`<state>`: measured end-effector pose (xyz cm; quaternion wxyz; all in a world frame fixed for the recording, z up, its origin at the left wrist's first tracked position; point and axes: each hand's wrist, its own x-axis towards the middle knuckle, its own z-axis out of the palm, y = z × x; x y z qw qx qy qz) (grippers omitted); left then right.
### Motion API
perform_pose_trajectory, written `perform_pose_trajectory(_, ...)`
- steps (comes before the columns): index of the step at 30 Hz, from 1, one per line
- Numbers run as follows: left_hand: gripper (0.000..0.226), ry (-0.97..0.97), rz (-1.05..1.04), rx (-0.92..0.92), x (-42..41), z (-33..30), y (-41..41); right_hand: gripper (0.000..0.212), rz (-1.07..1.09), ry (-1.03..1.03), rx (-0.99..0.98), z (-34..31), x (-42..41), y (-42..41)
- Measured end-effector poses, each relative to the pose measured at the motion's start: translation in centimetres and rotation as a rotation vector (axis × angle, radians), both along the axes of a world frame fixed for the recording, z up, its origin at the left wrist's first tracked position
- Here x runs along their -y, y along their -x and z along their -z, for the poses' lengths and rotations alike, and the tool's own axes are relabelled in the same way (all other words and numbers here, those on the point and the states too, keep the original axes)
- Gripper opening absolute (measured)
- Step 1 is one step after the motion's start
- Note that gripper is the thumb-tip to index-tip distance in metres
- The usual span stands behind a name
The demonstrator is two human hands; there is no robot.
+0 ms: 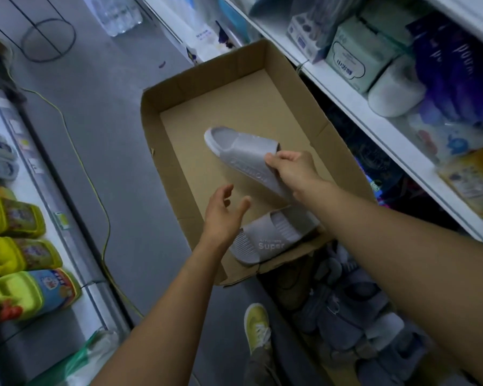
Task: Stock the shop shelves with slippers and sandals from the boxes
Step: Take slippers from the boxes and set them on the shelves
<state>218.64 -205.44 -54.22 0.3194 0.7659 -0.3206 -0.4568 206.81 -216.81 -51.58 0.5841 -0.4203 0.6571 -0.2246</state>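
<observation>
Shoe: a yellow sneaker (255, 324) on the floor at the bottom, right under the camera.

Floor pile: grey slippers (354, 316) heaped on the low spot beside the sneaker, on the right.

Second slipper: a grey slipper marked "Super" (273, 236) lies flat in the near corner of the box, long axis slanting from near-left up to the right arm.

Left hand: the left hand (223, 211) hovers with fingers loose and spread, holding nothing. It's right beside the "Super" slipper, which sits just below and right of the fingertips, so I'd say this hand is the closer one for grabbing it.

Right hand: the right hand (290, 169) pinches the strap of the lifted slipper (243, 154), fingers curled over the edge.

Lifted slipper: held up over the box floor, toe pointing away and to the left, heel end running back under the right wrist. Long axis is diagonal, roughly in line with the right forearm.

Box: big open cardboard box (234, 87), pretty much empty apart from these two.

Left shelf: yellow and green kids' sandals (20, 238) lined up on it.

Right shelf: white shelf (354, 107) with packets and a white fluffy slipper (393, 90).

Guess: the pair looks about ready to go up together once the left hand picks up the flat one.
</observation>
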Motion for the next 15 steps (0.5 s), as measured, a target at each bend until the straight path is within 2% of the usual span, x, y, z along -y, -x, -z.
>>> perform_pose_trajectory(3,0.042,-0.141,-0.169,-0.092,-1.1,1.8,-1.0,0.031,-0.135,0.117,-0.156,1.0,0.4,0.9)
perform_pose_trajectory(10,0.028,-0.496,-0.468,-0.387,-5.3,7.7,-1.0,0.027,-0.384,0.175,-0.320,5.1,0.4,1.5)
perform_pose_trajectory(13,0.010,-0.545,-0.546,-0.486,-6.4,9.3,-0.6,0.025,-0.488,0.215,-0.387,7.1,0.2,1.2)
perform_pose_trajectory(15,0.019,-0.527,-0.595,-0.567,-6.5,10.2,-0.4,0.030,-0.535,0.214,-0.409,8.5,0.1,1.1)
